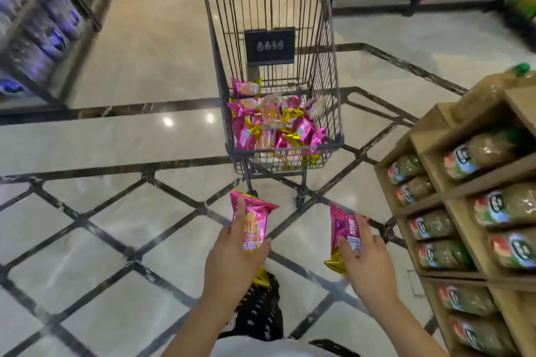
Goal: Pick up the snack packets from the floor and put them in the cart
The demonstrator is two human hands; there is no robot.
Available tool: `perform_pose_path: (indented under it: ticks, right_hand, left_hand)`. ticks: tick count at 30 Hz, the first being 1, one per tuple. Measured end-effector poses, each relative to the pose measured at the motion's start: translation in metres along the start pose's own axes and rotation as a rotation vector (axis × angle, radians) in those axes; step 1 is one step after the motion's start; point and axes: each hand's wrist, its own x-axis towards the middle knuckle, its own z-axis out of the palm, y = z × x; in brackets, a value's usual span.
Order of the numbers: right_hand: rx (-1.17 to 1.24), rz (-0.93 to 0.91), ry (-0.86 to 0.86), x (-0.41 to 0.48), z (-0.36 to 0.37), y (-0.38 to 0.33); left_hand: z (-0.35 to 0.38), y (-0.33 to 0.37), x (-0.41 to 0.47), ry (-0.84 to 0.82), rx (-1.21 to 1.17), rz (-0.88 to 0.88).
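pink snack packets, one [251, 220] gripped in the left hand [232, 258] and one [343, 230] in the right hand [367, 261], are held forward, apparently ready to drop into the shopping cart [336, 113].

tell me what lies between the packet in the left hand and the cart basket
Head view: between pink packet and cart basket, only tiled floor and the cart's legs.

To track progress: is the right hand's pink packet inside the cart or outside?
Outside. The right hand grips the pink packet short of the cart, over the floor.
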Motion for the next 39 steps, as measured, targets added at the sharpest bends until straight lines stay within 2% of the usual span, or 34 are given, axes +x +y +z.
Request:
perform_pose_path:
  ticks: [6,20,23,27,33,39]
  right_hand:
    - [0.063,-0.055,0.059,0.067,-0.009,-0.087]
    - [0.090,-0.188,-0.017,0.250,-0.050,-0.190]
    - [0.005,-0.185,-0.073,0.280,-0.053,-0.197]
    - [-0.266,-0.132,-0.251,0.306,-0.052,-0.198]
    - [-0.304,-0.091,-0.235,0.323,-0.058,-0.187]
    - [-0.420,-0.073,-0.171,0.313,-0.065,-0.173]
  left_hand:
    - [-0.055,0.028,0.104,0.025,0.033,0.144]
    - [-0.079,0.122,0.276,0.078,0.074,0.152]
    - [-0.076,0.134,0.301,0.031,0.133,0.089]
    - [-0.072,0.147,0.318,0.006,0.177,-0.019]
    - [-0.058,0.143,0.329,-0.076,0.367,-0.044]
    - [-0.044,0.148,0.323,-0.158,0.488,0.035]
